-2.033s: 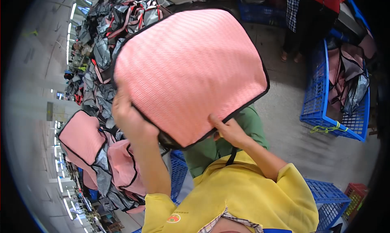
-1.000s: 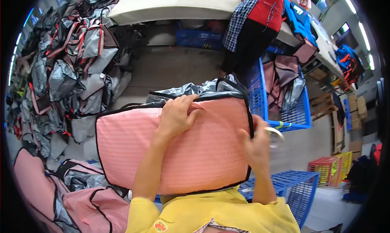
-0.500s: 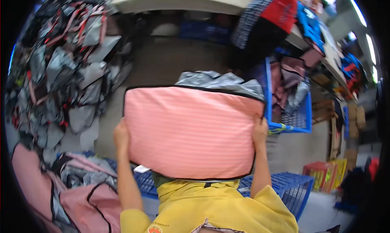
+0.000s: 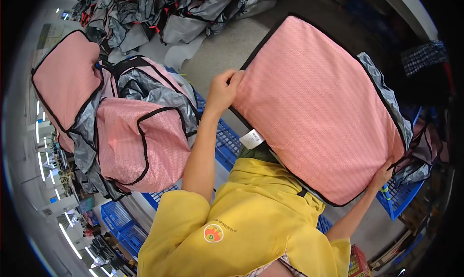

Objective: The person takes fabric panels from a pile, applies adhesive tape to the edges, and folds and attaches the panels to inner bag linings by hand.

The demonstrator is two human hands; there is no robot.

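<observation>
A pink fabric bag point(image 4: 319, 112) with black edging is held out flat before my body, tilted down to the right. Silver lining point(image 4: 382, 93) shows along its far edge, and a white label point(image 4: 252, 139) hangs from the near edge. My left hand point(image 4: 224, 91) is closed round the bag's left edge. At the lower right corner, my right hand point(image 4: 381, 176) grips the edge, its fingers partly hidden behind the fabric. To my left, more pink bags point(image 4: 140, 141) with silver lining lie heaped.
A blue plastic basket point(image 4: 224, 144) stands beneath the heaped bags. Another blue basket point(image 4: 403, 197) at the right holds pink and silver pieces. A large pile of grey and silver pieces point(image 4: 188, 28) covers the floor ahead. A person's checked garment point(image 4: 425, 57) shows at far right.
My view has turned to the left, bringing the heaped pink bags nearer the middle. The held bag now appears slanted rather than level, with both hands still on its edges.
</observation>
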